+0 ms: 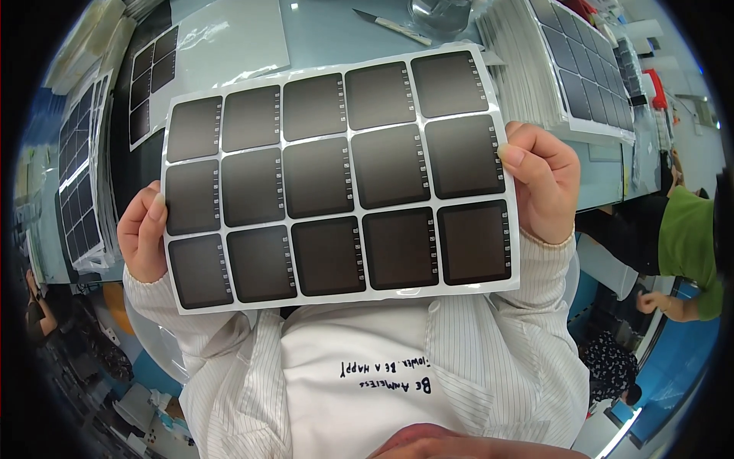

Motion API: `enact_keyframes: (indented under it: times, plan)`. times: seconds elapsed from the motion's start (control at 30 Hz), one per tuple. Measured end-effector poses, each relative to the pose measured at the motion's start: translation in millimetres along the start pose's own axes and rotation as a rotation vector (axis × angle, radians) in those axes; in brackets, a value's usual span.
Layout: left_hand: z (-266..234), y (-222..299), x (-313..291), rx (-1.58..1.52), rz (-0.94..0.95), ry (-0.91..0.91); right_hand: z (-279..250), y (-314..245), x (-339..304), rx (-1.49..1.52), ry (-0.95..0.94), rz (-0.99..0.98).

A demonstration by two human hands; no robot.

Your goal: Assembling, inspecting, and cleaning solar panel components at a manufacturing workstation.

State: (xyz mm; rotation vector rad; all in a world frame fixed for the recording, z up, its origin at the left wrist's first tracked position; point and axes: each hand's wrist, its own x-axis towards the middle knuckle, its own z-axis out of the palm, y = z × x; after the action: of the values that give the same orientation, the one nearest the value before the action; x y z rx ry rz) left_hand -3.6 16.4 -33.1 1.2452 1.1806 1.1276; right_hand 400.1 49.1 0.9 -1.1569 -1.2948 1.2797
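Observation:
A white sheet of black rounded-square stickers (317,180), set in three rows with small pale marks along one side of each, is held up in front of my chest. My left hand (144,233) pinches its left edge, thumb on the face. At the right edge my right hand (544,180) grips it the same way, thumb on top and fingers behind. The sheet tilts slightly, its right side higher. Beyond it on the table lie a partly bare sticker sheet (157,65) and a craft knife (394,27).
A tall stack of sticker sheets (585,69) stands at the back right, another stack (80,176) at the left. Near the knife is a clear round container (441,15). The grey-blue table (329,34) runs behind the held sheet. A person in green (688,237) is at the far right.

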Motion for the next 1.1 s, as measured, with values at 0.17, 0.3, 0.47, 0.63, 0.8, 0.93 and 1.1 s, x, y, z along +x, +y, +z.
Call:
enact_keyframes:
  times: [0.17, 0.3, 0.47, 0.63, 0.8, 0.93, 1.1]
  plan:
    - [-2, -2, -1, -0.016, -0.038, 0.029, 1, -1, -2, 0.003, 0.002, 0.021]
    - [-5, -2, -2, 0.009, 0.067, -0.001, 3, -4, 0, -0.071, -0.037, 0.018]
    - [-14, 7, -9, 0.107, 0.175, -0.015, 7, -7, -2, -0.073, -0.059, 0.01]
    - [-14, 7, -9, 0.12, 0.179, 0.044, 8, -2, 2, -0.093, -0.084, -0.044]
    - [-9, 10, -10, 0.153, 0.23, 0.033, 5, 1, 0, -0.135, -0.101, -0.095]
    - [-13, 4, -8, 0.123, 0.18, 0.034, 8, 0, 0, -0.068, -0.04, -0.021]
    - [-8, 4, -6, 0.047, 0.008, 0.043, 6, 6, 2, 0.019, -0.019, 0.052]
